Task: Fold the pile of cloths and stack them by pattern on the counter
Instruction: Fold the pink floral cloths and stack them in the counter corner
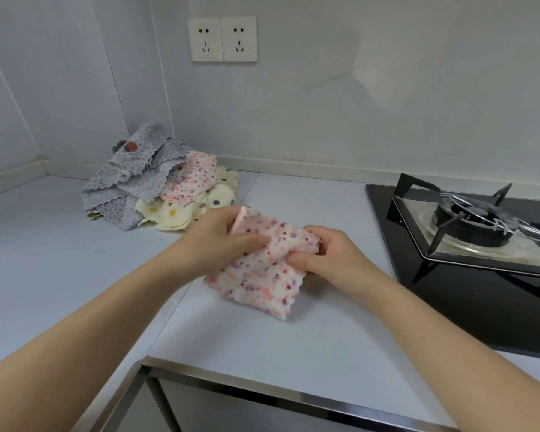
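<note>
Pink dotted cloth [256,277] sits at the centre of the frame, partly folded, with its scalloped lower edge on the counter [75,269]. Our left hand [219,241] pinches its upper left fold. Our right hand [331,260] grips its right edge, fingers curled into it. The pile of cloths [156,188] lies at upper left by the wall corner, well apart. The stove [480,232] bounds the right, and the metal front edge [262,391] the bottom.
</note>
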`<action>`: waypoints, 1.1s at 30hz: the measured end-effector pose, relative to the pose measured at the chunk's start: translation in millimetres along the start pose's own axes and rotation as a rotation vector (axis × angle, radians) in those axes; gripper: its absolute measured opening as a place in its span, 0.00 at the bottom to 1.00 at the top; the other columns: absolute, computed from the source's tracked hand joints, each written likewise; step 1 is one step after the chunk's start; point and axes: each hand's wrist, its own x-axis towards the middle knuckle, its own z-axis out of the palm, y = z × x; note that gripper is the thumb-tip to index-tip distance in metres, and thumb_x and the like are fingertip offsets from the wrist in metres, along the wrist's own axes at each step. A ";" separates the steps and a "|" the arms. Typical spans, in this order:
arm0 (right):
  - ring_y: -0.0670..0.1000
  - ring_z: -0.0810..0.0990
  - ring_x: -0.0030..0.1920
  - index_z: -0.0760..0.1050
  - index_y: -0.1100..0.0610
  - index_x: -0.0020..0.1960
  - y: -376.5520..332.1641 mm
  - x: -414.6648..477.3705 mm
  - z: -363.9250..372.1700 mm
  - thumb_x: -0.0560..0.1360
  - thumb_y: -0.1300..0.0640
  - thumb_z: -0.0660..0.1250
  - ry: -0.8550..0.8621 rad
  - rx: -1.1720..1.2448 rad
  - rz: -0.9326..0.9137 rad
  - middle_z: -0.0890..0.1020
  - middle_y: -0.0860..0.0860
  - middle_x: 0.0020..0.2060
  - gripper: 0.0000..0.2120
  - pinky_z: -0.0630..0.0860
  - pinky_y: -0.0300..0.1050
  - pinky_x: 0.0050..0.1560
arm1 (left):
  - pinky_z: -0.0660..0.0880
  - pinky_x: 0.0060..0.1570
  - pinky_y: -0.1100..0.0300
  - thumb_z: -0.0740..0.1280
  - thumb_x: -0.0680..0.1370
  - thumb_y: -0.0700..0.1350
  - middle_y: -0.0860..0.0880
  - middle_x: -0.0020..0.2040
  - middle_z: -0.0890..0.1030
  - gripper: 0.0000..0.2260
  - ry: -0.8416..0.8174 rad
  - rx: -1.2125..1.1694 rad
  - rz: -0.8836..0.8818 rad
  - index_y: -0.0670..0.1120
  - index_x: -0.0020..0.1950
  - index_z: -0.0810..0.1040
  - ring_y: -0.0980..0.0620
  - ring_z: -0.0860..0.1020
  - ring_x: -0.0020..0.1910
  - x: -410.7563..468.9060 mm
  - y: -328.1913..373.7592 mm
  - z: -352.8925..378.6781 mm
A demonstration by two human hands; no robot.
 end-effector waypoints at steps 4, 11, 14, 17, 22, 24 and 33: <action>0.47 0.76 0.36 0.74 0.57 0.40 -2.0 2.7 4.4 0.71 0.69 0.71 0.247 -0.086 -0.275 0.77 0.48 0.33 0.10 0.74 0.39 0.39 | 0.71 0.33 0.67 0.73 0.72 0.36 0.53 0.35 0.79 0.08 0.148 0.032 0.270 0.49 0.41 0.79 0.59 0.73 0.33 -1.7 5.1 7.9; 0.56 0.79 0.42 0.76 0.53 0.43 -1.2 -2.6 2.6 0.71 0.59 0.72 0.331 -0.116 -0.384 0.80 0.52 0.39 0.06 0.77 0.52 0.46 | 0.72 0.46 0.69 0.72 0.73 0.40 0.59 0.48 0.77 0.15 0.307 0.341 0.475 0.56 0.51 0.72 0.59 0.76 0.48 -3.1 -7.6 3.6; 0.56 0.78 0.41 0.75 0.54 0.43 -1.9 -2.6 1.2 0.72 0.64 0.72 0.369 -0.079 -0.386 0.79 0.53 0.38 0.08 0.76 0.53 0.44 | 0.76 0.44 0.58 0.72 0.74 0.43 0.58 0.47 0.76 0.12 0.350 0.474 0.578 0.54 0.51 0.72 0.57 0.76 0.46 -1.1 -14.0 -0.1; 0.50 0.78 0.40 0.75 0.56 0.43 -2.7 -1.9 -0.1 0.73 0.66 0.71 0.394 -0.070 -0.381 0.79 0.51 0.37 0.08 0.76 0.47 0.44 | 0.77 0.39 0.51 0.72 0.73 0.49 0.58 0.44 0.77 0.10 0.438 0.533 0.564 0.52 0.49 0.73 0.58 0.75 0.41 -1.1 -15.7 -0.7; 0.50 0.79 0.41 0.75 0.56 0.43 -1.1 -0.3 -0.9 0.73 0.66 0.71 0.411 -0.053 -0.384 0.80 0.52 0.38 0.08 0.76 0.45 0.44 | 0.76 0.30 0.51 0.70 0.75 0.48 0.55 0.48 0.79 0.07 0.469 0.629 0.701 0.50 0.45 0.73 0.55 0.76 0.42 1.0 -16.6 -2.8; 0.47 0.79 0.41 0.75 0.55 0.43 -1.7 0.0 0.1 0.73 0.66 0.71 0.411 -0.032 -0.388 0.80 0.50 0.37 0.08 0.77 0.41 0.43 | 0.74 0.28 0.53 0.73 0.73 0.42 0.53 0.50 0.80 0.07 0.481 0.696 0.725 0.46 0.44 0.75 0.53 0.76 0.42 1.5 -18.2 -3.5; 0.51 0.78 0.39 0.75 0.53 0.42 -2.0 -1.9 2.6 0.73 0.65 0.71 0.368 -0.057 -0.398 0.79 0.48 0.36 0.10 0.76 0.47 0.42 | 0.74 0.47 0.51 0.67 0.73 0.52 0.53 0.53 0.79 0.10 0.256 0.714 0.763 0.48 0.49 0.74 0.52 0.77 0.51 5.7 -16.8 -5.3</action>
